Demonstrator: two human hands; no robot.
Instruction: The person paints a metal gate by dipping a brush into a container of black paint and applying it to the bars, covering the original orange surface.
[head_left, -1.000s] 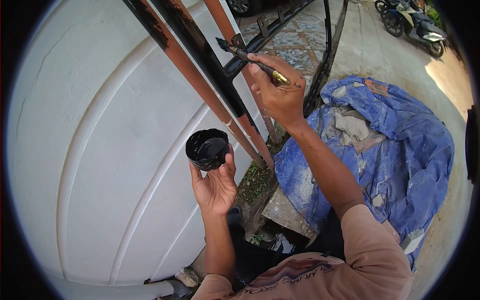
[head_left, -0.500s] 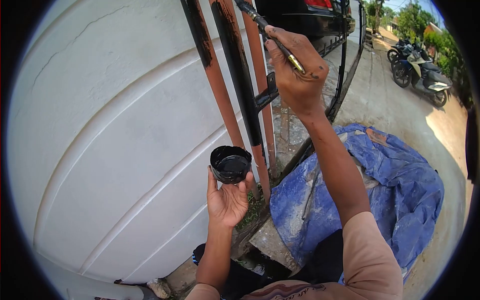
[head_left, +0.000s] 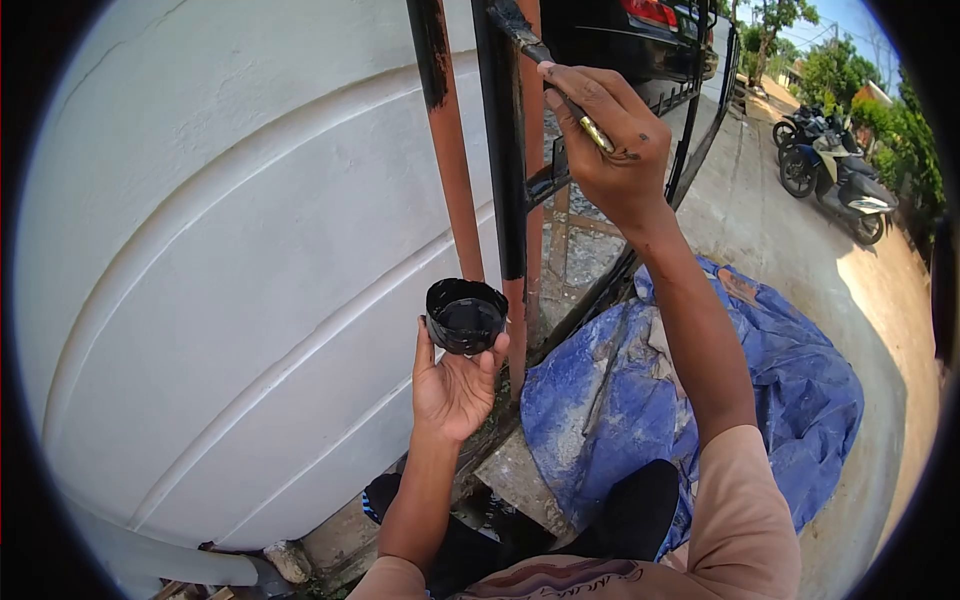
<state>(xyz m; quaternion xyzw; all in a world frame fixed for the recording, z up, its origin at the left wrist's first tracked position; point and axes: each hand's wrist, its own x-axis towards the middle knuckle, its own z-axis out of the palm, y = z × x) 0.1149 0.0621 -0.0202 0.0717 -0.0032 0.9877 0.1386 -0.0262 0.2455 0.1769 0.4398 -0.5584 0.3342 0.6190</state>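
My left hand holds up a small round cup of black paint, fingers around its lower side. My right hand grips a paintbrush by its handle, whose end is gold-coloured. The dark bristles touch the upper part of a metal post, which is black above and reddish-brown near the bottom. Left of it stands another post, black only at the top. A further reddish-brown post is partly hidden behind. Smudges of black paint mark my right hand.
A white wall runs along the left. A crumpled blue tarp covers a heap at the right. Behind the posts are a black metal gate and a dark car. Motorbikes stand on the path.
The view has shifted, so the posts appear farther right and more upright. The brush has moved from beside the posts' top onto the middle black post. Both hands keep their holds.
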